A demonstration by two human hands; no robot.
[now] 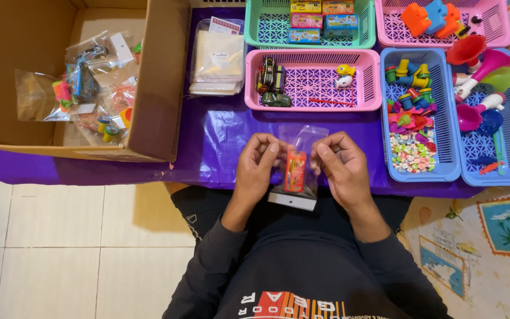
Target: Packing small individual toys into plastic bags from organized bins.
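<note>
We see both hands held close together over the near edge of the purple table (pixel 219 142), pinching a small clear plastic bag (pixel 300 168) between them. The left hand (pixel 257 167) grips the bag's left edge with fingers curled shut on it, and the right hand (pixel 339 167) grips the right edge the same way. Inside the bag sits a small orange toy (pixel 295 171), standing upright, its long axis running from the person's body toward the table. The bag's open mouth points away from the person, toward the baskets, and its white card bottom (pixel 292 199) points back at the lap.

Just beyond the hands we find a pink basket (pixel 320 58) with toy cars (pixel 271 82). To the right stands a blue basket (pixel 448 118) of small coloured pieces. On the left, a cardboard box (pixel 160 82) holds filled bags, and a stack of empty bags (pixel 218 58) lies beside it.
</note>
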